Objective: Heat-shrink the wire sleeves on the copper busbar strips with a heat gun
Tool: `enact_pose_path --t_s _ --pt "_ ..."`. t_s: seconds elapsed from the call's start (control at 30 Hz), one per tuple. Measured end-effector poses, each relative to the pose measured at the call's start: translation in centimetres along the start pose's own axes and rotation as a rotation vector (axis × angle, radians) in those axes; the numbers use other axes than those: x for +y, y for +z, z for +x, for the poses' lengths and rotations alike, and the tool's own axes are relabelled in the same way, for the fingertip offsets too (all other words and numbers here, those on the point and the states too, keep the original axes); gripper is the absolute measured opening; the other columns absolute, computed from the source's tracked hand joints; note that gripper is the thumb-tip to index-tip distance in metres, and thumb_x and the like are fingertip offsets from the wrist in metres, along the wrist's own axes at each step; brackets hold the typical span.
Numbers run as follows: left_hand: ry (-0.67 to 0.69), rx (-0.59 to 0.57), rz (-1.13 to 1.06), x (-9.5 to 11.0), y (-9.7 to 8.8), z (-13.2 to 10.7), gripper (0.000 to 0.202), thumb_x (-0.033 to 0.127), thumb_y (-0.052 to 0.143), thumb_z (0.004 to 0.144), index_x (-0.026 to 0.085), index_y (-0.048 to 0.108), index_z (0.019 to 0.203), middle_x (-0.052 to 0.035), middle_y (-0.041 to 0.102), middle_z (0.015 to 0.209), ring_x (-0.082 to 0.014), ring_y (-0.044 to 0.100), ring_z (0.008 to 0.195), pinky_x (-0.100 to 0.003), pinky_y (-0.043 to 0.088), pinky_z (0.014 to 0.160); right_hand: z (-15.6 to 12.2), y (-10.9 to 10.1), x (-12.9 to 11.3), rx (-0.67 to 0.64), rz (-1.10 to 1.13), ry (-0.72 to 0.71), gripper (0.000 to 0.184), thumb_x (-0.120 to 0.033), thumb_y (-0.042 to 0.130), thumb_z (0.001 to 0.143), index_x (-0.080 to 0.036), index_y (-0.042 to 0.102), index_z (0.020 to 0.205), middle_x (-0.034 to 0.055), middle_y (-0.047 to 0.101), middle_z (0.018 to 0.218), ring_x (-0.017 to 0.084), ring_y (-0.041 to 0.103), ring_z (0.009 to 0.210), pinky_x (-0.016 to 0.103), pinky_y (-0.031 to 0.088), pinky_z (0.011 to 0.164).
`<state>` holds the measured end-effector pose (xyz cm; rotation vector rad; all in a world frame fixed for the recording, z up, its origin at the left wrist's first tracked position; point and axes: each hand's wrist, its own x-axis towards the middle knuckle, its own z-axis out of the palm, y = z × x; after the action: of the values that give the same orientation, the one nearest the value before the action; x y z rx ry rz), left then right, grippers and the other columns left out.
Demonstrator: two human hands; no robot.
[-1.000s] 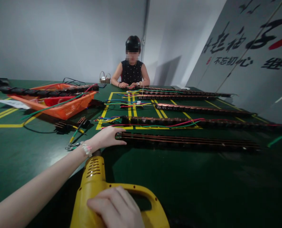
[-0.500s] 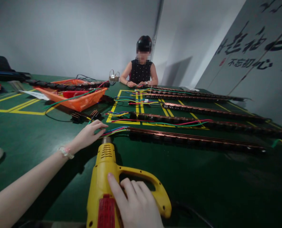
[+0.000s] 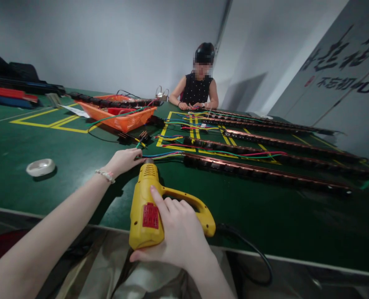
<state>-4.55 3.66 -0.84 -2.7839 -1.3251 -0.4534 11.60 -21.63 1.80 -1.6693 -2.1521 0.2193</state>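
My right hand (image 3: 181, 228) is wrapped round the body of a yellow heat gun (image 3: 145, 195), its index finger stretched along the casing. The gun's metal nozzle points away from me, just below a bundle of coloured wires (image 3: 165, 155). At the left end of that bundle, my left hand (image 3: 126, 161) pinches the wires, with the fingertips partly hidden. These wires run right into a long black strip with copper bars (image 3: 259, 172) lying on the green table. A black cable trails from the heat gun toward my lap.
An orange basket (image 3: 122, 120) holding parts stands beyond my left hand. A white ring-shaped object (image 3: 41, 167) lies to the left. More copper-barred strips (image 3: 249, 151) with wires lie farther back. Across the table sits a person (image 3: 199, 87) with hands on parts.
My view has tilted down and shifted left, showing the table's near edge and my lap. My left fingers have closed on the wires. The heat gun stays close to the bundle.
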Motion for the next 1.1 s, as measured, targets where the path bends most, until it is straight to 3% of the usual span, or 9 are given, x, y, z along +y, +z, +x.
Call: enact_pose_path --t_s 0.1,0.3,0.57,0.8,1.0,1.1 --pt "-0.064 0.001 0.039 -0.3 -0.2 -0.3 0.038 0.052 0.041 0.084 0.021 0.063 0.085 -0.0064 0.066 0.089 -0.0208 0.060 0.079 -0.024 0.036 0.059 0.6 0.5 -0.4 0.027 -0.027 -0.026 0.116 -0.087 0.045 0.057 -0.015 0.023 0.146 0.0099 0.058 0.095 0.026 0.055 0.081 0.044 0.044 0.077" --pt "-0.281 0.103 -0.285 -2.4 0.7 0.0 0.065 0.058 0.021 0.089 0.015 0.061 0.062 -0.0067 0.062 0.061 -0.0163 0.052 0.059 -0.025 0.033 0.056 2.3 1.4 -0.8 0.052 -0.041 -0.075 0.120 -0.089 0.042 0.057 -0.013 0.019 0.147 0.0113 0.059 0.094 0.027 0.056 0.082 0.044 0.043 0.078" --pt "-0.237 0.072 -0.368 -3.2 1.3 0.1 0.062 0.063 0.036 0.081 0.011 0.069 0.075 -0.0017 0.059 0.059 -0.0131 0.045 0.058 -0.023 0.029 0.054 3.4 2.4 -1.0 0.064 -0.025 -0.150 0.119 -0.090 0.040 0.056 -0.013 0.024 0.146 0.0115 0.061 0.093 0.026 0.057 0.081 0.042 0.042 0.079" --pt "-0.229 0.073 -0.383 -3.4 1.2 0.0 0.059 0.062 0.038 0.080 0.012 0.063 0.063 0.0002 0.049 0.053 -0.0116 0.039 0.055 -0.024 0.026 0.053 2.5 0.5 0.7 0.023 0.037 -0.164 0.108 -0.086 0.044 0.060 -0.018 0.029 0.143 0.0087 0.062 0.097 0.024 0.057 0.087 0.038 0.040 0.082" --pt "-0.233 0.078 -0.474 -2.8 0.6 -0.2 0.053 0.060 0.045 0.078 0.015 0.048 0.050 0.0037 0.031 0.046 -0.0091 0.028 0.050 -0.025 0.020 0.050 1.0 -0.9 2.9 0.012 0.028 -0.110 0.110 -0.084 0.050 0.058 -0.018 0.028 0.144 0.0083 0.062 0.097 0.025 0.058 0.086 0.039 0.041 0.080" --pt "-0.244 0.092 -0.528 -2.6 0.4 -0.2 0.052 0.059 0.047 0.078 0.016 0.043 0.048 0.0040 0.032 0.046 -0.0090 0.030 0.048 -0.025 0.022 0.050 0.2 -1.3 4.2 0.046 -0.003 -0.066 0.114 -0.086 0.052 0.055 -0.019 0.029 0.144 0.0084 0.062 0.098 0.026 0.058 0.086 0.040 0.041 0.080"
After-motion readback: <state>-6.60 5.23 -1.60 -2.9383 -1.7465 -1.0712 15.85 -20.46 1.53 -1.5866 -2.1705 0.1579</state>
